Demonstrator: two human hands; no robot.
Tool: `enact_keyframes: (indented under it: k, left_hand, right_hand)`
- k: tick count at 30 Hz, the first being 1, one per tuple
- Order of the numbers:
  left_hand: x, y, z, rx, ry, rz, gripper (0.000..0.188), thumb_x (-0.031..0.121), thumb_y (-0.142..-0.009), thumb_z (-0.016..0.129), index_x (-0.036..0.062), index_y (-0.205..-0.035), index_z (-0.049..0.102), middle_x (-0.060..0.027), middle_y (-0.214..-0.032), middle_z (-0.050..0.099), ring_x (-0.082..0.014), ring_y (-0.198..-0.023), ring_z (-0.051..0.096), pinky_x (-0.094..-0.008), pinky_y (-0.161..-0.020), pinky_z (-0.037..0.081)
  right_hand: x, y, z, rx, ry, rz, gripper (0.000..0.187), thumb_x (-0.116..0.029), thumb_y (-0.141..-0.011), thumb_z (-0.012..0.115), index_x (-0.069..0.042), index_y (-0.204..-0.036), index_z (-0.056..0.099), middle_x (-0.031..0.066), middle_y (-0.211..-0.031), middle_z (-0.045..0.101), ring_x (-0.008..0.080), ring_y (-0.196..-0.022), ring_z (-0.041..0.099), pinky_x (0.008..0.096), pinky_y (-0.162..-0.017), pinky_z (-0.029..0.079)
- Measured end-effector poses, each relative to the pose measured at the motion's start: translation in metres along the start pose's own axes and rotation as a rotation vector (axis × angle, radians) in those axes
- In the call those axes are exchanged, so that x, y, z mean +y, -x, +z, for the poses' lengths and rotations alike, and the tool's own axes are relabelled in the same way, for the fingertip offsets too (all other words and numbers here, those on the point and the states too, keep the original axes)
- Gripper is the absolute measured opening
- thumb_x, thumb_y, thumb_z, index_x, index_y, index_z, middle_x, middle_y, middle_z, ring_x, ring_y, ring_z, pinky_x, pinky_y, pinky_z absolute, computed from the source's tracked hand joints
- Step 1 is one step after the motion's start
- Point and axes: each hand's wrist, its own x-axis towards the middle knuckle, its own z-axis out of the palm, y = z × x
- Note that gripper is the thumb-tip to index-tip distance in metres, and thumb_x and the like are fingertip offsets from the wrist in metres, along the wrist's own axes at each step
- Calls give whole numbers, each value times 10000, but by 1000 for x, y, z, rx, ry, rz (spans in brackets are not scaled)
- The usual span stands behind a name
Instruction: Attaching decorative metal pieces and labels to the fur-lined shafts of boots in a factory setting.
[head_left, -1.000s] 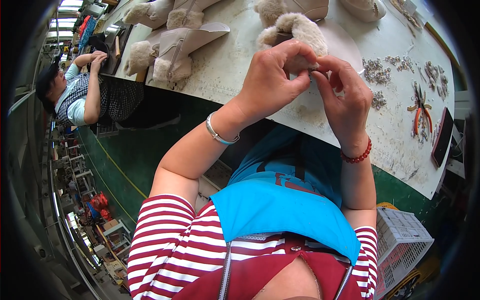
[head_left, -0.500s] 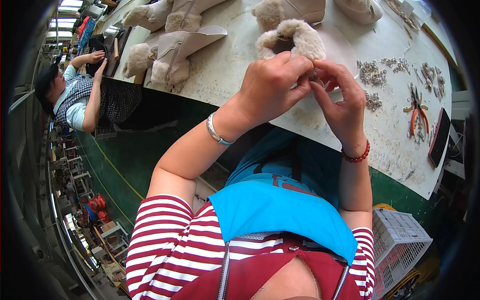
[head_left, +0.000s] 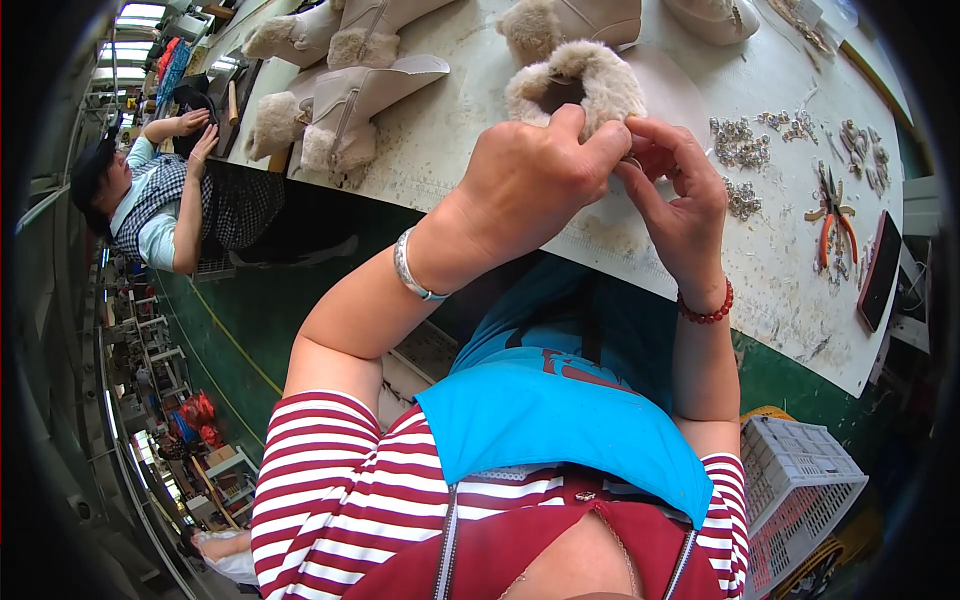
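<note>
A pale boot with a fluffy cream fur cuff [head_left: 612,88] stands at the table edge, its dark opening showing. My left hand [head_left: 535,170] is closed against the near side of that cuff, its fingers bent and partly hidden behind the knuckles. From the other side my right hand [head_left: 685,195] meets it in a pinch, thumb and forefinger together. A small metal piece [head_left: 630,161] shows between the fingertips of the two hands; its exact kind is hidden. Piles of small silvery metal fittings [head_left: 740,145] lie just right of my right hand.
More cream fur-trimmed boots [head_left: 345,110] lie along the far left of the white table [head_left: 440,150]. Orange-handled pliers [head_left: 834,220] and a dark phone [head_left: 879,270] lie at the right. A white plastic crate [head_left: 800,470] stands below. A co-worker [head_left: 150,200] is at the left.
Both my hands and the boot have shifted slightly left in the picture, and my left forearm has swung left. Another person's arm now shows at the lower left.
</note>
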Motion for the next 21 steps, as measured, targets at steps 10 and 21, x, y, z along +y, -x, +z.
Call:
enact_keyframes:
  k: [10, 21]
  left_hand:
    - [-5, 0, 6, 12, 520, -153, 118, 57, -775, 682, 64, -881, 628, -43, -749, 565, -169, -619, 613, -296, -503, 489]
    - [2, 3, 9, 57, 812, -377, 33, -6, -818, 642, 5, -849, 642, 17, -876, 535, -16, -628, 493, -181, -511, 378]
  right_hand:
    - [1, 0, -5, -37, -9, -32, 405, 41, -795, 747, -45, -1183, 670, 62, -936, 665, 120, -756, 635, 246, -706, 534]
    - [5, 12, -1, 53, -123, 143, 310, -30, -870, 750, 1, -1169, 675, 44, -949, 694, 70, -799, 619, 222, -735, 521]
